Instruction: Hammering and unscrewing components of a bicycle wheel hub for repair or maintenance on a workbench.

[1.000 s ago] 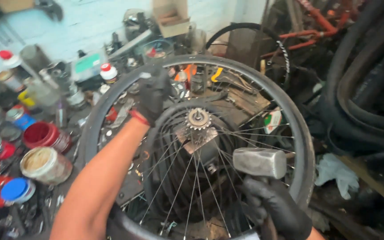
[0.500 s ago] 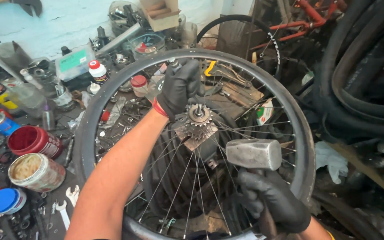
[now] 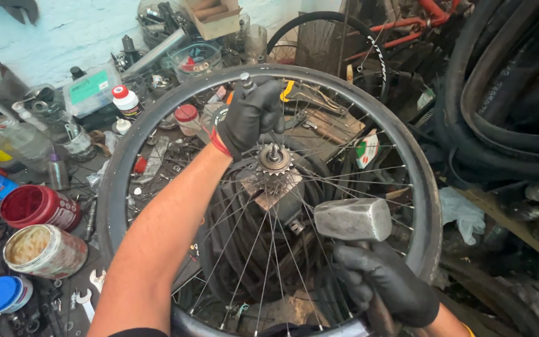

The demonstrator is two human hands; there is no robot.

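A spoked bicycle wheel point(image 3: 269, 187) lies nearly flat in front of the person, its dark rim ringing thin steel spokes that fan out from a toothed metal sprocket point(image 3: 274, 163) at the hub, which faces up, probably so it can be struck from above. The left hand point(image 3: 251, 115), in a black glove with a red cuff, is closed around a slim metal punch point(image 3: 246, 81) whose lower end slants down toward the sprocket, apparently to aim it at one spot. The right hand point(image 3: 385, 284), also gloved in black, is wrapped tight around the handle of a hammer point(image 3: 352, 219), its blocky, scuffed grey steel head hovering over the spokes just right of the hub. To the left, the cluttered tabletop point(image 3: 95, 262) carries a red tin point(image 3: 38, 207), a rusty open can point(image 3: 43, 251), a blue lid point(image 3: 4, 293) and small wrenches point(image 3: 88, 293). Black rubber tyres point(image 3: 513, 93) hang in loops at the right.
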